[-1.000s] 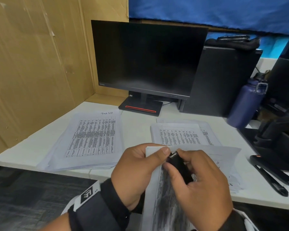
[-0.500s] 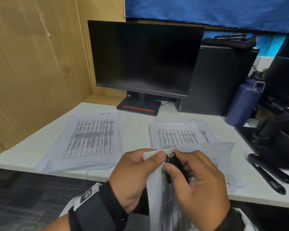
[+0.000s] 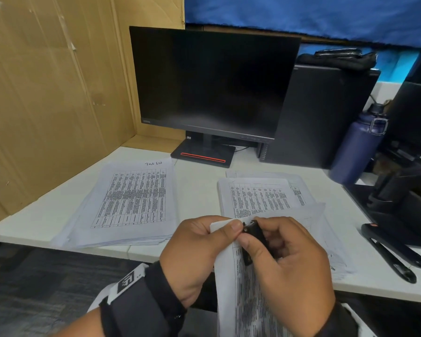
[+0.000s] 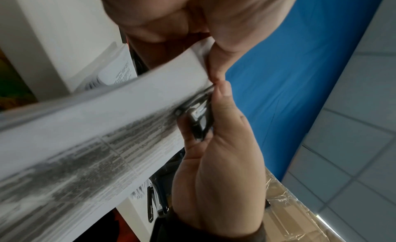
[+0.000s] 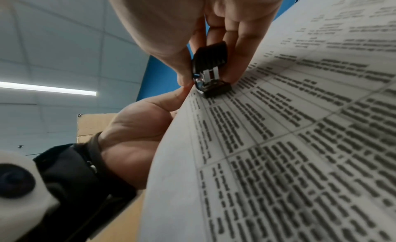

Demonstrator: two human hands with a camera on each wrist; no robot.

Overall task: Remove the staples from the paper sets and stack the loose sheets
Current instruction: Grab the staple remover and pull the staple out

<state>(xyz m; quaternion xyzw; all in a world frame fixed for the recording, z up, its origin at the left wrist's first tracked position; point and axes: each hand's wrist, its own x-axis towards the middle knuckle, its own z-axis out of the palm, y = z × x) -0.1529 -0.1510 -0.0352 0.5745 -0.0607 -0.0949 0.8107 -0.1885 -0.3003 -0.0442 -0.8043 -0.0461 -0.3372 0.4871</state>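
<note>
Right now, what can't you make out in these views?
- Staple: hidden in every view by the staple remover and the thumbs.
- Paper set: print blurred in both wrist views; lower part cut off by the head view's bottom edge.
- Right hand: its fingers behind the remover are covered by the hand's back in the head view.
- Left hand: fingers hidden under the paper.

A printed paper set (image 3: 241, 288) hangs off the desk edge, black staple remover (image 3: 254, 235) at its top corner; two printed stacks (image 3: 131, 203) (image 3: 260, 198) lie flat behind
</note>
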